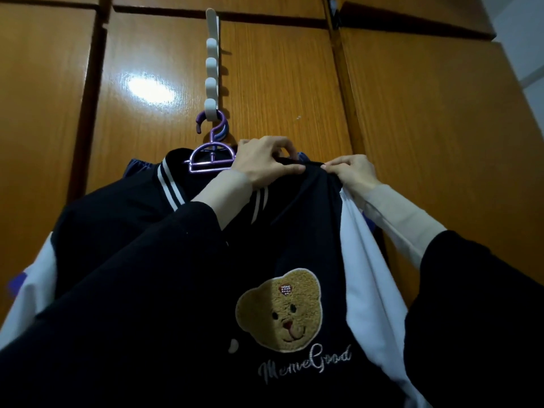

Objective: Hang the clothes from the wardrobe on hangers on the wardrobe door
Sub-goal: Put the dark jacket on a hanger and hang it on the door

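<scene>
Navy jacket (294, 245) hanging lengthwise down wardrobe door (279, 83), collar up, both hands (265, 163) pinching its shoulder

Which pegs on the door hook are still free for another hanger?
On the white door hook, the upper pegs above the purple hanger are bare. The lowest peg is crowded with hanger hooks. Below, the jacket and both hands fill the space.

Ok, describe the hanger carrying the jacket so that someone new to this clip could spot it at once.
Start at the brown wooden wardrobe door and follow the white over-door hook rack down its pegs. On the lowest peg hangs the purple hanger, just left of the left hand. It is the only purple, shiny piece, above the navy jacket.
</scene>
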Action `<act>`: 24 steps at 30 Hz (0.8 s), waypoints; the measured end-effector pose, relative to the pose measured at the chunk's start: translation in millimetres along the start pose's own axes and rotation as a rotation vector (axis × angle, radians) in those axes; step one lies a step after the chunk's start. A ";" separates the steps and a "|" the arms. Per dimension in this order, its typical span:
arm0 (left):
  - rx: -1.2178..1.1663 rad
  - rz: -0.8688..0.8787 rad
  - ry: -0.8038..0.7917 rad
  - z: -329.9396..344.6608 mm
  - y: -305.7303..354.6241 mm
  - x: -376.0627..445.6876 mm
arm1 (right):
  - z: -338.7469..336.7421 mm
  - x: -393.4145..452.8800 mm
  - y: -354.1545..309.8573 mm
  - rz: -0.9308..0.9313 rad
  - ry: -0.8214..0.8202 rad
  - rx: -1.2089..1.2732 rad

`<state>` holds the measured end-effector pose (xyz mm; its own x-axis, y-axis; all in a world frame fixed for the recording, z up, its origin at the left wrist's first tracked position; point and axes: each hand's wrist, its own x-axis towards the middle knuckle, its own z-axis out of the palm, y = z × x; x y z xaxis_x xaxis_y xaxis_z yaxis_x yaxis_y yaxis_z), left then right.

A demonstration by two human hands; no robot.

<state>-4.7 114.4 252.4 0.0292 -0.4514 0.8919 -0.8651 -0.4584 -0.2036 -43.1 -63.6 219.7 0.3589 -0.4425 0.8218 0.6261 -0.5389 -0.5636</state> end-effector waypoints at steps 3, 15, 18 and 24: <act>0.052 0.020 -0.052 -3.4 -1.0 4.4 | -4.6 -4.0 1.2 -0.026 -0.096 0.155; -0.019 -0.018 -0.209 -1.1 -3.1 3.8 | -33.3 -26.4 16.7 -0.227 -0.500 -0.004; 0.083 -0.025 -0.183 4.0 -0.4 1.2 | -26.7 -30.0 23.1 -0.271 -0.478 -0.097; 0.233 -0.049 -0.151 14.3 -2.0 -6.2 | -14.0 -40.5 29.9 -0.259 -0.397 -0.173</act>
<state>4.0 107.2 241.4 0.1577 -0.5249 0.8364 -0.7229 -0.6384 -0.2643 -48.7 -71.8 168.4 0.4633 0.0103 0.8862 0.6180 -0.7204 -0.3148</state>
